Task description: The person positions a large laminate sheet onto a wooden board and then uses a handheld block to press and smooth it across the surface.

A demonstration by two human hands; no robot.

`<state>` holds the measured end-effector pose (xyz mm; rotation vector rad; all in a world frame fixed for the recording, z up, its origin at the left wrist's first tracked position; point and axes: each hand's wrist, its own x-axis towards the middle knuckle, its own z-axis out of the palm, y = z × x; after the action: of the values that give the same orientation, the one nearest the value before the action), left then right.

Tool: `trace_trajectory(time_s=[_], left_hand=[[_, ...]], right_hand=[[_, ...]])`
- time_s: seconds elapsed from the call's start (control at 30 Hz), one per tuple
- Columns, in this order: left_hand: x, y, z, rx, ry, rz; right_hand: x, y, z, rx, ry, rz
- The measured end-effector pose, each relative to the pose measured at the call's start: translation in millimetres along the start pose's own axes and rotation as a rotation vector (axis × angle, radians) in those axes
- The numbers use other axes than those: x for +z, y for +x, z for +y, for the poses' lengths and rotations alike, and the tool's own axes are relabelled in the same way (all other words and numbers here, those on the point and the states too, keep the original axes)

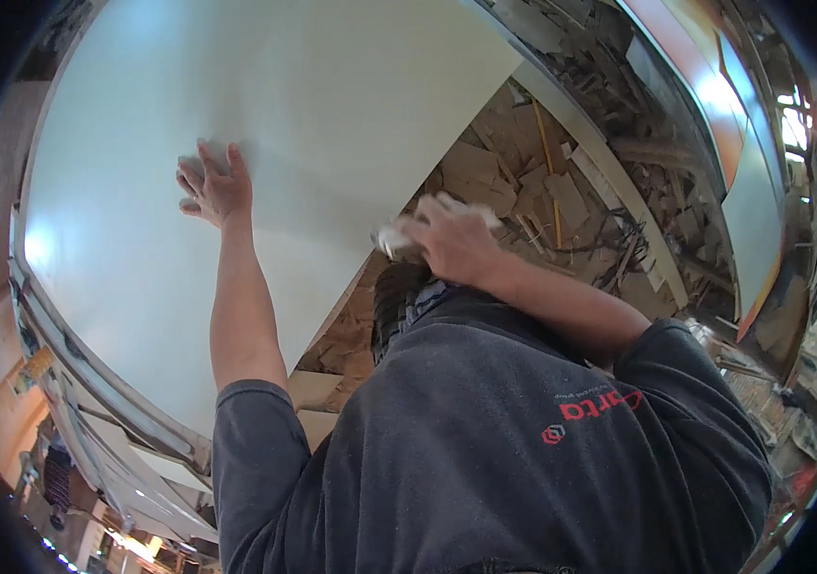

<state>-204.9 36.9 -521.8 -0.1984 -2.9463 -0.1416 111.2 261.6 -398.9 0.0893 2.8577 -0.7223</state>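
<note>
A large pale, smooth board stretches out in front of me. My left hand is flat on its surface with the fingers spread, holding nothing. By the board's near right edge, my right hand is closed around a small whitish object, which sticks out on both sides of the fingers. Motion blur smears this hand and the object, so its kind cannot be made out. Whether the object touches the board's edge is unclear.
Wood offcuts and scraps cover the floor beyond the board's right edge. A long narrow strip curves across them. Large sheets lean at the far right. More boards are stacked at lower left, where another person is visible far off.
</note>
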Motion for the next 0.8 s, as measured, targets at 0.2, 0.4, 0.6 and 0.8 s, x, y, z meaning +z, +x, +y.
trace_trajectory(time_s=[0.2,0.4,0.6,0.8], left_hand=[[-5.4,-0.9,1.5,-0.043,-0.017,-0.042],[-7.7,-1.1,4.8,-0.065,-0.014,-0.053],[-20.3,4.5,13.7,-0.087,-0.035,-0.095],[-23.0,6.4,15.0,-0.108,0.001,-0.146]], right_hand=[[25.1,59.5,-33.0,-0.139,-0.226,0.129],[26.1,141.1,24.2,-0.110,-0.284,0.268],[-58.7,314.4,101.8,0.067,-0.342,0.239],[-123.3,451.8,141.9,0.101,-0.355,0.253]])
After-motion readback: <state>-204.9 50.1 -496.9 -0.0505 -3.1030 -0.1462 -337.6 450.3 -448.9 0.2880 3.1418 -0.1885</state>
